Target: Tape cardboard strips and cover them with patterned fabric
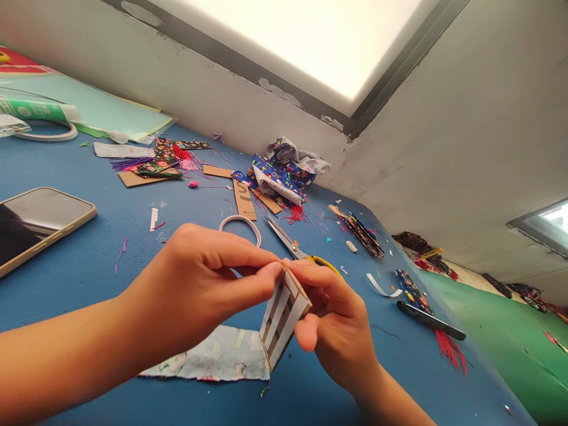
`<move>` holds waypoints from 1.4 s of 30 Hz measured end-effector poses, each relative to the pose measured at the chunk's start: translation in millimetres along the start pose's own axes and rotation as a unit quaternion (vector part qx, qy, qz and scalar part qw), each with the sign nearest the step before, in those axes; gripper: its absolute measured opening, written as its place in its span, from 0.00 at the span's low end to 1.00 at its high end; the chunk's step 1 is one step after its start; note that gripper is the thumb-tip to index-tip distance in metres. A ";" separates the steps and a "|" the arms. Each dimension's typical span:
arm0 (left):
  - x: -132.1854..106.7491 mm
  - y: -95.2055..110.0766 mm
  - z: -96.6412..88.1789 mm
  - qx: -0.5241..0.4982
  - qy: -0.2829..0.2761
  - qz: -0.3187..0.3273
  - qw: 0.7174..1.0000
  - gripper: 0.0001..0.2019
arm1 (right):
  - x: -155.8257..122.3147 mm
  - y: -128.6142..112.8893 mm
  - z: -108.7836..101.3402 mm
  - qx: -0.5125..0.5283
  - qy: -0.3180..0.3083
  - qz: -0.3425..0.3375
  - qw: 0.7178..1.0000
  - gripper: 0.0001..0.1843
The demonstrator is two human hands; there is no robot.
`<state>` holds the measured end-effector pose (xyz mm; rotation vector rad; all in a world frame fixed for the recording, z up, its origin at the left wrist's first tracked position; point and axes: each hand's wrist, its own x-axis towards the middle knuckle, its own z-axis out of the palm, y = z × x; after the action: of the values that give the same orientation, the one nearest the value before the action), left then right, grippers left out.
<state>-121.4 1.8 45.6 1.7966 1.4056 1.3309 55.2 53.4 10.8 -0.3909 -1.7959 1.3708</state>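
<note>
Left hand [199, 284] and right hand [341, 325] both pinch the striped card [284, 316] at its top edge, by the fabric strip [217, 358]. Risk: narrow grip, so the card twists or drops skewed.

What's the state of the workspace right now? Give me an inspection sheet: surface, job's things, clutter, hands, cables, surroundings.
Surface: blue table, dotted with thread and paper bits; green mat at its right.
Job's things: striped cardboard piece, tilted, at the right end of a pale fabric strip lying flat.
Clutter: scissors, phone, tape ring, glue tube, fabric scraps, cardboard strip, tasselled pieces, black pen.
Hands: left hand and right hand both pinch the cardboard piece's top edge.
Cables: nothing seen.
Surroundings: grey wall, bright window.
</note>
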 end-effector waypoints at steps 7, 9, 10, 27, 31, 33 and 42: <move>0.5 0.8 1.4 -0.031 0.001 0.013 0.999 0.07 | 0.0 -0.9 0.5 0.002 0.001 -0.007 1.000 0.19; 0.3 0.2 1.5 -0.015 0.003 0.023 1.000 0.07 | -0.2 -1.6 0.3 0.003 -0.002 -0.008 1.000 0.19; 0.1 -0.1 1.3 -0.006 0.003 0.031 1.000 0.07 | -0.3 -1.9 0.2 0.004 -0.004 -0.008 1.000 0.19; -0.6 0.0 1.8 0.040 0.005 0.045 0.998 0.08 | -0.4 -1.8 -0.1 -0.003 0.002 0.006 1.000 0.20; -3.2 -0.2 4.2 -0.034 0.013 0.005 0.999 0.07 | 0.3 -2.5 1.4 -0.012 0.020 0.004 1.000 0.18; -4.5 0.6 5.4 -0.068 0.021 -0.019 0.997 0.07 | 0.3 -1.6 1.7 -0.016 0.031 -0.013 0.999 0.18; -4.9 7.3 5.9 -0.059 0.017 -0.004 0.998 0.06 | -6.3 2.9 -3.3 -0.192 0.051 -0.145 0.969 0.29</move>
<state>-112.8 -4.2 47.4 1.6978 1.3212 1.4174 60.9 52.3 5.8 -0.3743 -1.9423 0.7864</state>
